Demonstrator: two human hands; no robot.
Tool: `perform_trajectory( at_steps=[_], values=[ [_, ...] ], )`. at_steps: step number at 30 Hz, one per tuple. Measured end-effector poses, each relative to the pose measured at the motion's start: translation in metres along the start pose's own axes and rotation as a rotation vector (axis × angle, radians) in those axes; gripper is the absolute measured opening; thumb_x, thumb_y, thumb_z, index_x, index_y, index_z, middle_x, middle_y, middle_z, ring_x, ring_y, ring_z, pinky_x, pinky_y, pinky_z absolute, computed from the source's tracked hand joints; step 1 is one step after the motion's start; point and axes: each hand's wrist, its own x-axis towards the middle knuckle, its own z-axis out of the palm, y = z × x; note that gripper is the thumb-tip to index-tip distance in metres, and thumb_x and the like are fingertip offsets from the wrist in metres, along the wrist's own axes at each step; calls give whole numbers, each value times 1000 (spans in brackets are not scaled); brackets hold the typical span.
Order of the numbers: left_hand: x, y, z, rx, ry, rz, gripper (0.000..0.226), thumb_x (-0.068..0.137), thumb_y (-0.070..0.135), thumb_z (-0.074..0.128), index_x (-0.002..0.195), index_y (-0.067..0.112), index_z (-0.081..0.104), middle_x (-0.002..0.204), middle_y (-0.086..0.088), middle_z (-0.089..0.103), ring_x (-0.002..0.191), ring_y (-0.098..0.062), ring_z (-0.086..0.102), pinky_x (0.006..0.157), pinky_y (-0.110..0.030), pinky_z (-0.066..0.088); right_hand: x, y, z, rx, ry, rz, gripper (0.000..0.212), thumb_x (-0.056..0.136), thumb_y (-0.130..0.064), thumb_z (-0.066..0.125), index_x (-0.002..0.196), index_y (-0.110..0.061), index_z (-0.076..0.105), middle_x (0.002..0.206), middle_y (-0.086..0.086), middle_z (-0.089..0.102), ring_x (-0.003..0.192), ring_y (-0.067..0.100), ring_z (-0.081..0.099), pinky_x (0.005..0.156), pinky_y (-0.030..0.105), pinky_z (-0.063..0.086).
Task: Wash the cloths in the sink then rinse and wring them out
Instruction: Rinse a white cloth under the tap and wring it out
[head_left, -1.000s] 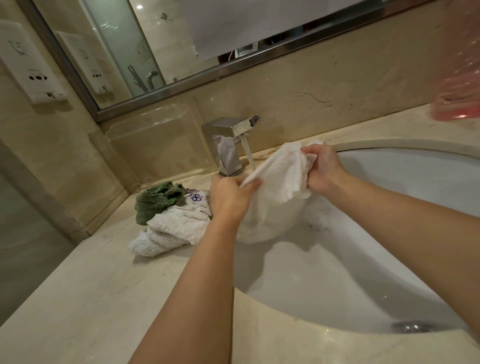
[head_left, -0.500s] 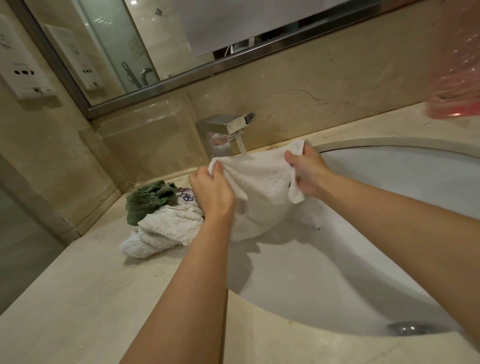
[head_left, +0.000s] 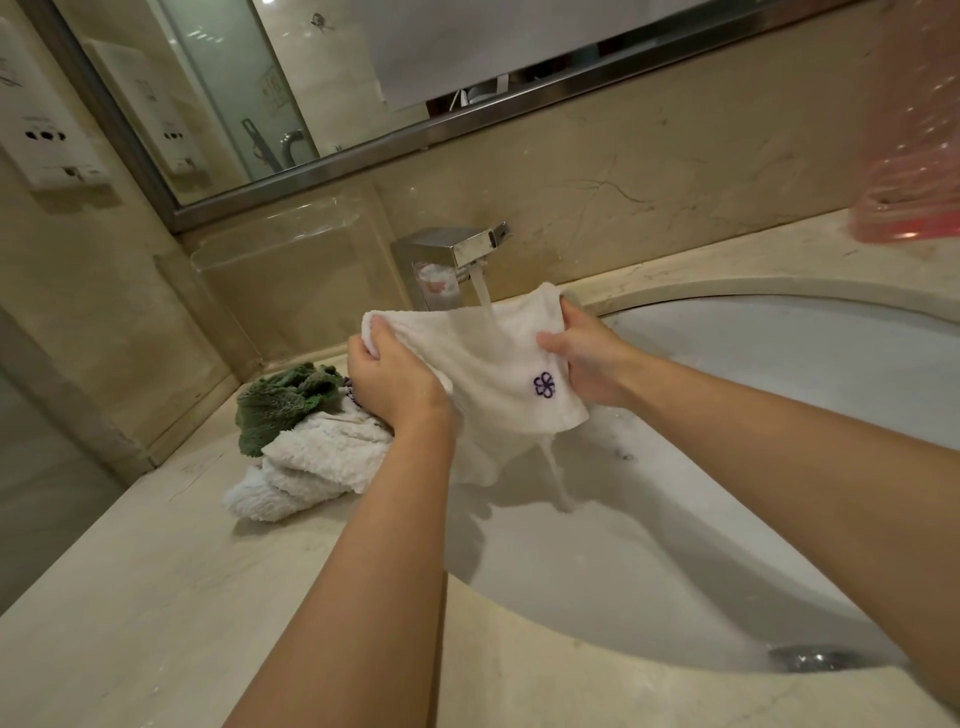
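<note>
Over on the left, a crumpled dark green cloth (head_left: 283, 402) sits on a heap of white terry cloths (head_left: 311, 467) on the beige marble counter (head_left: 130, 597), waiting just beside the left hand (head_left: 387, 379). That hand grips the top left corner of the small white terry washcloth with a purple flower emblem (head_left: 488, 364). The cloth is stretched sideways, long axis running hand to hand, under the stream from the square chrome tap (head_left: 452, 254). The right hand (head_left: 587, 358) pinches the opposite edge over the white oval sink basin (head_left: 779, 415). Both hands sit level, so wringing looks like a twist along that line.
</note>
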Motion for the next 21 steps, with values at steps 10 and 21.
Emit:
perform_trajectory(
  at_steps=[10,21],
  values=[
    [9,6,-4,-209,139,-19,22,100,22,47,87,9,59,76,7,55,74,-10,53,67,-15,44,-6,16,20,-88,-8,28,43,100,-4,44,139,-23,44,124,10,61,107,28,63,77,39,58],
    [12,6,-4,-305,120,-4,23,100,21,48,107,3,61,91,-1,61,91,-17,60,89,-32,50,-10,10,19,-223,-7,13,22,101,-8,45,113,-19,59,122,8,62,114,28,57,95,49,49]
  ],
)
